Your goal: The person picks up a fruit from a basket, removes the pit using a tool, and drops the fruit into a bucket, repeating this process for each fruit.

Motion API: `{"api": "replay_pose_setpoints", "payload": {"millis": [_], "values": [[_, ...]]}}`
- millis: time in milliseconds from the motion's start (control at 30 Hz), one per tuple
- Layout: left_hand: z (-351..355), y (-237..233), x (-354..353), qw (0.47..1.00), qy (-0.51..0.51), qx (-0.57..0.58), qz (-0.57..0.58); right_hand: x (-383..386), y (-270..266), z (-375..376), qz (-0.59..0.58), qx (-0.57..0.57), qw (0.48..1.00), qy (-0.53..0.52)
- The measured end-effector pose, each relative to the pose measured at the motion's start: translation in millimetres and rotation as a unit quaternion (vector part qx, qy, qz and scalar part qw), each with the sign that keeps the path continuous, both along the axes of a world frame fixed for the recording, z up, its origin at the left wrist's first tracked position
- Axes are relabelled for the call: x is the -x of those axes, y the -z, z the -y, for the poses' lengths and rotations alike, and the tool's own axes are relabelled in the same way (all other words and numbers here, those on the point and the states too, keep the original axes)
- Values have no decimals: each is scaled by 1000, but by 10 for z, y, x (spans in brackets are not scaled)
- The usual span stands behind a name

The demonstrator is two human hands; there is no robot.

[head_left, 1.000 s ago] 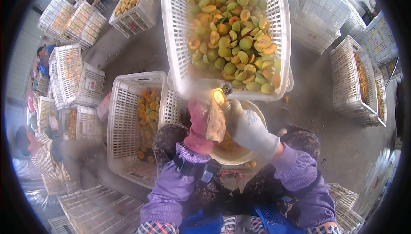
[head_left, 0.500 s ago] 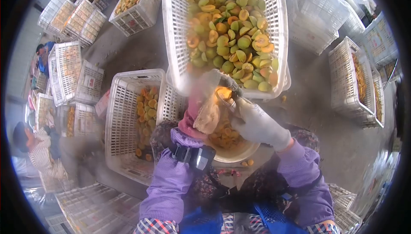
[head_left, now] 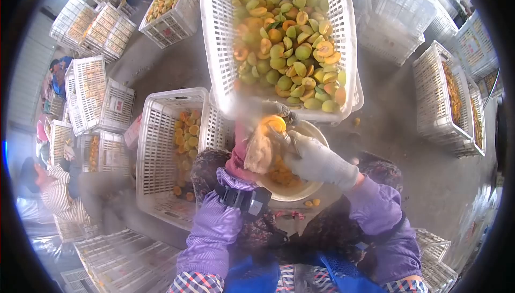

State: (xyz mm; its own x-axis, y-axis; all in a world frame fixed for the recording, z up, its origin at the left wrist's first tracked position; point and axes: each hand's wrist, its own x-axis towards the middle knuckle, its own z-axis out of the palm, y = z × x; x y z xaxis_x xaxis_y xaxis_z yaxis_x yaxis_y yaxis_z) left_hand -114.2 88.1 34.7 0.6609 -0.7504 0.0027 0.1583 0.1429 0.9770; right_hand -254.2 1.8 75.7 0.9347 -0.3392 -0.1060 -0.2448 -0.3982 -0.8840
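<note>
My left hand (head_left: 262, 145), in a stained glove with a pink cuff, is closed on a cut apricot (head_left: 276, 123) whose orange flesh faces up. My right hand (head_left: 317, 159), in a pale glove, is closed close beside the fruit; whatever its fingertips pinch is too small and blurred to name. Both hands are over a round basin (head_left: 298, 195) with orange apricot pieces (head_left: 283, 175) inside. Just beyond them stands a large white crate (head_left: 351, 52) filled with green and orange apricot halves (head_left: 289, 46).
On the left, another white crate (head_left: 144, 159) holds apricot halves (head_left: 188, 135). More crates stand at the right (head_left: 429, 100) and far left (head_left: 86, 94). A person in a striped top (head_left: 59, 191) is at the left. A few fruit pieces (head_left: 312, 203) lie on the floor.
The apricot in my left hand now shows a round, open cut face. My right hand has shifted slightly down and left, and the view has moved a little.
</note>
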Motion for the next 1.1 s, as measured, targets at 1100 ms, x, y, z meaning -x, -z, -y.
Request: {"api": "replay_pose_setpoints", "payload": {"millis": [1100], "values": [[994, -553, -1231, 741, 84, -384, 545, 596, -84, 90, -161, 397, 900, -84]]}}
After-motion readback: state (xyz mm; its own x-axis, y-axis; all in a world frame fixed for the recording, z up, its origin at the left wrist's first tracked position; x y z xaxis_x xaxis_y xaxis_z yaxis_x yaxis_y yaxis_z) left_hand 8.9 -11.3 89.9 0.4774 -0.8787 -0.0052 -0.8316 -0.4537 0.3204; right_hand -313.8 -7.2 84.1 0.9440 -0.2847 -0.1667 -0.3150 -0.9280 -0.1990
